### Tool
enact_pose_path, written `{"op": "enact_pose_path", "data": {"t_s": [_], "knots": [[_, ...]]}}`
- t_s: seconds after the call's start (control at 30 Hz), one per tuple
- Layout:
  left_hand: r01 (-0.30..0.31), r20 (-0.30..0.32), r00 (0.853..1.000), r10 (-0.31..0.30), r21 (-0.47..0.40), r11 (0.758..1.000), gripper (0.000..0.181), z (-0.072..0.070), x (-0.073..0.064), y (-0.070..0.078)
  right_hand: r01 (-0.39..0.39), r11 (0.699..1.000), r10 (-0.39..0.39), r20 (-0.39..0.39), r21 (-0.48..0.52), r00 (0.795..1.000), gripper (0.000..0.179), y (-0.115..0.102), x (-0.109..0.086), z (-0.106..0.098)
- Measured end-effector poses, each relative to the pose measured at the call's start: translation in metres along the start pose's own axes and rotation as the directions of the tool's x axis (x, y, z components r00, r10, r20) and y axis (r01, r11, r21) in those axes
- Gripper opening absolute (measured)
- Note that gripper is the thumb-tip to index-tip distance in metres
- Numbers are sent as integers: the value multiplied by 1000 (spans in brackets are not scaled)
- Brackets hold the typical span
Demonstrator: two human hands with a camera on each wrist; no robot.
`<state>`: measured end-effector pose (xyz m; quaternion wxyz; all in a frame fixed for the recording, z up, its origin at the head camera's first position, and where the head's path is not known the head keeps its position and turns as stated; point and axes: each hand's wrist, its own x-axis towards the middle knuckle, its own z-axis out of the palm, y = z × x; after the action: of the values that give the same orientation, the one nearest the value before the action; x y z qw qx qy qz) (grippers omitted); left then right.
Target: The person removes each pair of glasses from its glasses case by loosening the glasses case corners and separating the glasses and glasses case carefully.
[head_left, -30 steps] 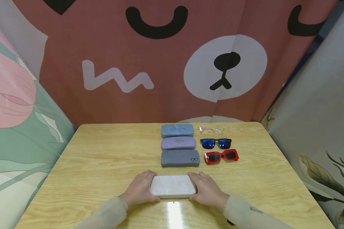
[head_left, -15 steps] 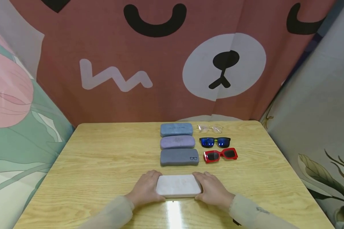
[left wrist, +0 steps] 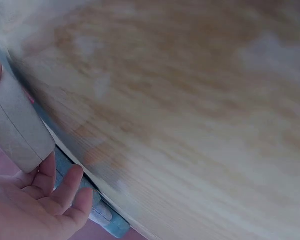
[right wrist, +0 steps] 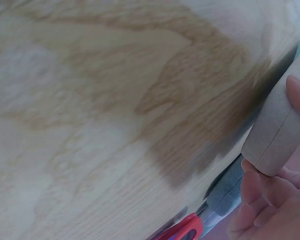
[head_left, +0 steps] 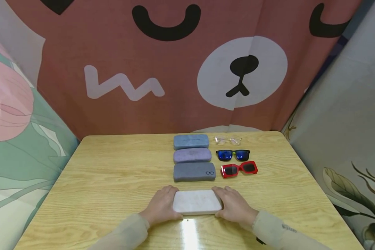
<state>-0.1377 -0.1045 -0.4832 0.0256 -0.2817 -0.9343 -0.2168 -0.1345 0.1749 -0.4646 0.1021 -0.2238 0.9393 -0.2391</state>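
Note:
A white glasses case lies lengthwise at the front middle of the table, its lid closed. My left hand grips its left end, thumb on the near side and fingers at the far side. At the right end my right hand holds it the same way. In the left wrist view the seam along the side of the white case shows, with the curled fingers at its corner. The right wrist view has the case's other end between thumb and fingers.
Beyond the white case, a grey case, a purple case and a blue case form a column. To their right lie red sunglasses, black sunglasses with blue lenses and clear thin-framed glasses. A printed curtain hangs behind the table.
Both hands have shifted the white case a little to the right, ending nearly in line with the column of cases. The view has also drifted slightly.

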Motion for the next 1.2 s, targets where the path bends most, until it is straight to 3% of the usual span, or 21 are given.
{"op": "enact_pose_path", "data": {"t_s": [0.4,0.53,0.8,1.07,1.2], "knots": [[-48,-16,999,49,59,997,75,8,5,-3,4,1000,-4,9,10,1000,78,7,0,3],[-37,-14,999,38,69,997,76,7,5,-2,4,1000,-4,12,17,1000,79,8,2,3],[12,95,995,-14,29,1000,82,8,8,5,-5,1000,4,10,23,1000,81,11,4,-3],[65,163,985,-59,-30,997,84,8,11,4,-9,1000,9,59,7,998,82,8,6,-3],[67,159,985,-63,-18,998,84,11,13,3,-8,1000,5,101,20,995,86,9,7,-7]]}}
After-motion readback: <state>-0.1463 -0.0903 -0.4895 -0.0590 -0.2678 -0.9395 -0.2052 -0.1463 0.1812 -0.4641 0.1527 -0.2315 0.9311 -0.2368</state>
